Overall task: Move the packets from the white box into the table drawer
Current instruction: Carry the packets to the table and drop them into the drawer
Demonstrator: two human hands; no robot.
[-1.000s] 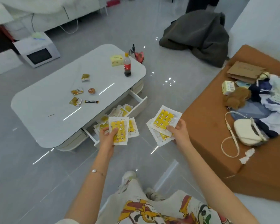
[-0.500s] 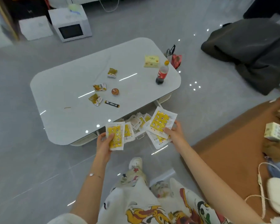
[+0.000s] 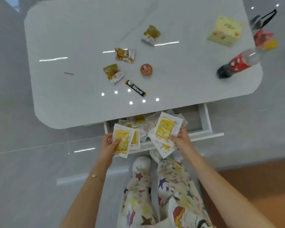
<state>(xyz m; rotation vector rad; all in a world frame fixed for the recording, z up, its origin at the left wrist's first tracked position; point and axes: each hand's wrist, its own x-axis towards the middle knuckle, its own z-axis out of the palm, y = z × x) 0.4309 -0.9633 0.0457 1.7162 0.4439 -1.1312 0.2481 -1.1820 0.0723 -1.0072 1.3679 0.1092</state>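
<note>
Left grip (image 3: 108, 143) pinches stack of flat white-and-yellow plastic packets (image 3: 122, 142) over front edge of open white table drawer (image 3: 207, 124). Right grip (image 3: 181, 139) pinches second packet stack (image 3: 165, 129), further over drawer, so nearer drop. Long sides point into drawer.

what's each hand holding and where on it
Left hand grips a stack of yellow packets by its left edge; right hand pinches a second stack at its lower right side.

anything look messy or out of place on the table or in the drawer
Nothing spilled or damaged. The packets in the drawer lie in a loose overlapping heap, and a few snack wrappers sit scattered on the table.
</note>
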